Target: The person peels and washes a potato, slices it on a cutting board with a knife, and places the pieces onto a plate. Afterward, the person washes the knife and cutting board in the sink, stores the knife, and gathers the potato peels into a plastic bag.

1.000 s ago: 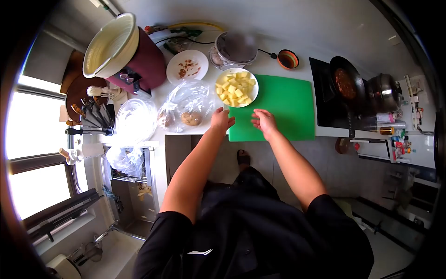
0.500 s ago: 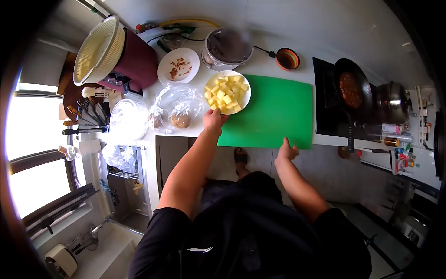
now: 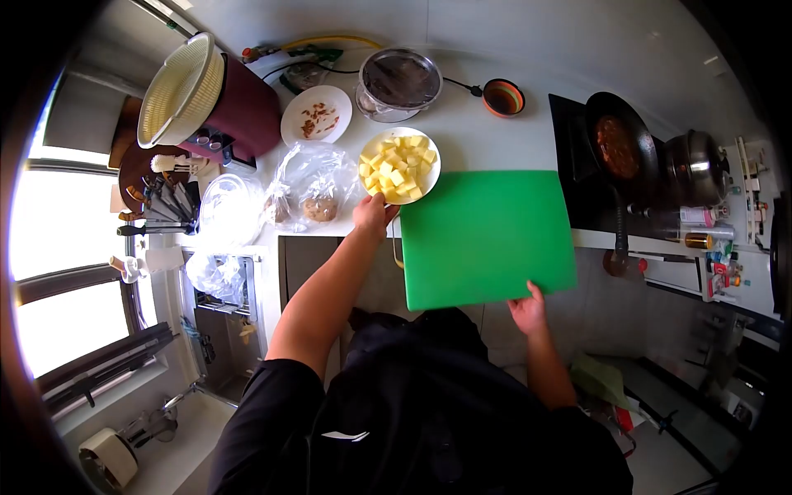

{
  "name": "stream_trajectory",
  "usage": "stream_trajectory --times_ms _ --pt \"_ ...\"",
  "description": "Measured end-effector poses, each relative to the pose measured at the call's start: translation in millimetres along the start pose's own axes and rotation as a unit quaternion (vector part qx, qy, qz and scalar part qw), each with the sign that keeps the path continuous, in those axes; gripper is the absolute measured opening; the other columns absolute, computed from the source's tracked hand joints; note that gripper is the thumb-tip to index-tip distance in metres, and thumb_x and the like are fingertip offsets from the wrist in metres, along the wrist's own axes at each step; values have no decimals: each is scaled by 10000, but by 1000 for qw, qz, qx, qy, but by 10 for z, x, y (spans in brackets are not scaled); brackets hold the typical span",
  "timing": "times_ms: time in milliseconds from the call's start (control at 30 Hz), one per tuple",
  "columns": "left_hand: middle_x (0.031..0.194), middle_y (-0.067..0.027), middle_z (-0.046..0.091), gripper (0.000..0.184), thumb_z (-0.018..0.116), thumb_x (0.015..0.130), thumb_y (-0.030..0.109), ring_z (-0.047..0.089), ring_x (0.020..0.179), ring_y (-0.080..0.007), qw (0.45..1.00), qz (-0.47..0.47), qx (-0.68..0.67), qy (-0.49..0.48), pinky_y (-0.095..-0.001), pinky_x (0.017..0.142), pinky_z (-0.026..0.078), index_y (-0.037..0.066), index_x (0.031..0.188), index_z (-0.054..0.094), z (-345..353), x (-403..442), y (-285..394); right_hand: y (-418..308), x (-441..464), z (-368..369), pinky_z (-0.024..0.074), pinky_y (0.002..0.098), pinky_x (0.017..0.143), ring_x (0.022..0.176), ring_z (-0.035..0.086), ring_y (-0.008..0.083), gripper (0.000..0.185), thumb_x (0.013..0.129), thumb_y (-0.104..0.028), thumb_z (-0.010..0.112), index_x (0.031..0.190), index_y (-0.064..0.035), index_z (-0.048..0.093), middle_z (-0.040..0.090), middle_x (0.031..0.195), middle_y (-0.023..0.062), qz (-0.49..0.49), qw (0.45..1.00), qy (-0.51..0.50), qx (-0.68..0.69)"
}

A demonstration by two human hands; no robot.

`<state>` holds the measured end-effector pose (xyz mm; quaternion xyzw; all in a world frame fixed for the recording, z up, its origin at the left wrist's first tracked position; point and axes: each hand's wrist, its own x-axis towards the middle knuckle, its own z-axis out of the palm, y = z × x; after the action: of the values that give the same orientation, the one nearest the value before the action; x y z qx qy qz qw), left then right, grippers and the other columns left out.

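Observation:
My left hand is closed on the near rim of a white plate, thumb on top. Pale yellow cubes, probably potato, are heaped on it. My right hand grips the near edge of a green cutting board, thumb above and fingers underneath. The board juts well past the counter's front edge, and its far left corner lies close to the plate. Left of the plate, a clear plastic bag has a round brown item inside it.
A dish with reddish-brown bits and a covered metal bowl stand behind. An orange-rimmed small bowl is near the wall. On the right, a black pan with reddish food sits on the stove beside a metal pot. Knives stand at left.
My right hand has taken hold of the cutting board and drawn it toward me, off the counter's edge. My left hand stays at the plate, which has barely moved.

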<state>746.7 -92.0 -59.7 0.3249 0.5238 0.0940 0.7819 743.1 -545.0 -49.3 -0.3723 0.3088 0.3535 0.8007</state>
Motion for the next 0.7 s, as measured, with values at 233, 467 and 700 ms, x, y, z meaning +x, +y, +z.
stream_trajectory --times_ms 233,467,700 --pt "1156 -155 676 298 568 964 42 728 982 -272 1000 -12 11 19 -364 823 674 -73 1239 582 146 191 -2 118 -638 -672 520 419 1015 1182 639 231 341 998 -181 571 1308 -45 609 674 1304 73 -65 998 -10 23" --pt "1156 -144 666 277 568 971 16 715 971 -264 999 -24 27 -23 -340 796 670 -24 1242 608 90 411 -65 301 -882 -877 552 424 981 1175 654 238 350 967 -139 605 1306 -51 613 682 1285 80 -108 991 -25 79" --pt "1180 8 683 450 669 960 345 621 961 -166 911 5 400 -102 -354 815 513 117 1346 625 -239 -331 534 286 -1078 -305 572 408 954 1168 668 241 411 939 -105 609 1348 -59 601 682 1296 93 -144 983 -117 7"
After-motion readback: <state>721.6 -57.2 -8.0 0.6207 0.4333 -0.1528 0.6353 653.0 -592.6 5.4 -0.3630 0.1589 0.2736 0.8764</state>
